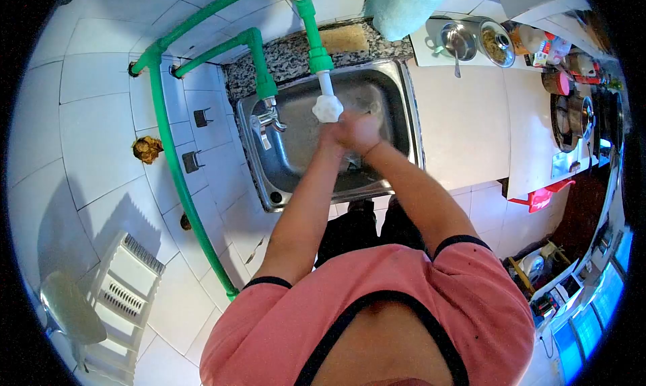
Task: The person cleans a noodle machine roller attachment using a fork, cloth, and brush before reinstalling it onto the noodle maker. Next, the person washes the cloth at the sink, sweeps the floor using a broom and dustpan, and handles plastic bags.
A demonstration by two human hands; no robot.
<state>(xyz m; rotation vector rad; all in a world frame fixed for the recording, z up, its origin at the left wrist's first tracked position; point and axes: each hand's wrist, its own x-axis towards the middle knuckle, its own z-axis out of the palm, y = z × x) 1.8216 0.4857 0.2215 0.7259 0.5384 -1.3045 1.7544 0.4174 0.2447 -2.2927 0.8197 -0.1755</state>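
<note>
Over the metal sink [289,160] my two hands meet, one against the other, just below the white tap head [328,108]. My left hand [331,134] is on the left side, partly covered by the other. My right hand [361,131] lies over it, blurred by motion. The fingers of both hands are smeared or hidden, so I cannot make out whether anything is between them. To the left of my hands, a metal tap [268,121] hangs over the basin.
Green pipes [161,117] run along the tiled wall. Right of the sink is a pale counter [464,123] with a metal pot [458,41] and a lidded pan [496,43]. A pale blue-green cloth-like bundle [406,8] is behind the sink. A white rack [124,298] stands at lower left.
</note>
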